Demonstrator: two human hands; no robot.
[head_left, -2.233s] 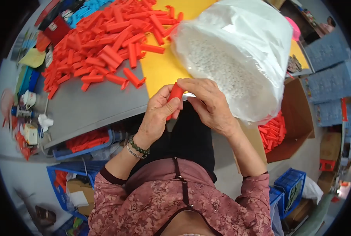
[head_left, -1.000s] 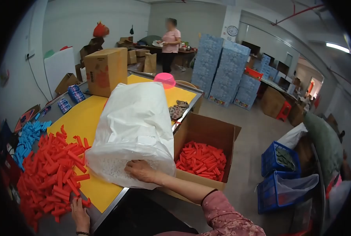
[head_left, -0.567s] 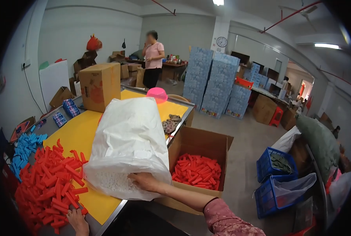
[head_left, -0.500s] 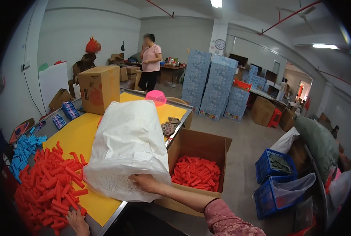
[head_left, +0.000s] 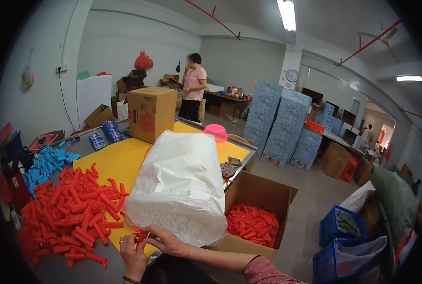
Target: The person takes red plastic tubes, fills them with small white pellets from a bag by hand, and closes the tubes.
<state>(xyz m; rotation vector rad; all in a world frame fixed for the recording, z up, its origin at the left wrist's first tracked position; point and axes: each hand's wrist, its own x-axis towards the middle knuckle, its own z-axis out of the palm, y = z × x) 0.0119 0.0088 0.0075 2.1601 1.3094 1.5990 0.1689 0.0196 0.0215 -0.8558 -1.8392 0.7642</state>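
In front of me my left hand (head_left: 134,256) is closed around a red plastic tube (head_left: 139,234), which it holds upright. My right hand (head_left: 166,241) meets it there, thumb and fingers pinched at the tube's upper end. Whatever lies between those fingertips is too small to make out. Just beyond the hands, a large white sack (head_left: 180,165) lies on its side, its mouth toward me and small white pellets (head_left: 166,221) inside. To the left spreads a big heap of red plastic tubes (head_left: 73,213).
An open carton (head_left: 286,213) with more red tubes stands right of the table. Blue pieces (head_left: 47,163), a closed carton (head_left: 152,113) and a pink basket (head_left: 215,132) are on the table. Blue crates (head_left: 336,255) stand at right. A person (head_left: 193,87) stands behind the table.
My right hand has left the sack's mouth and come to my left hand. The left hand has moved off the heap's edge with a red tube. My view has shifted left.
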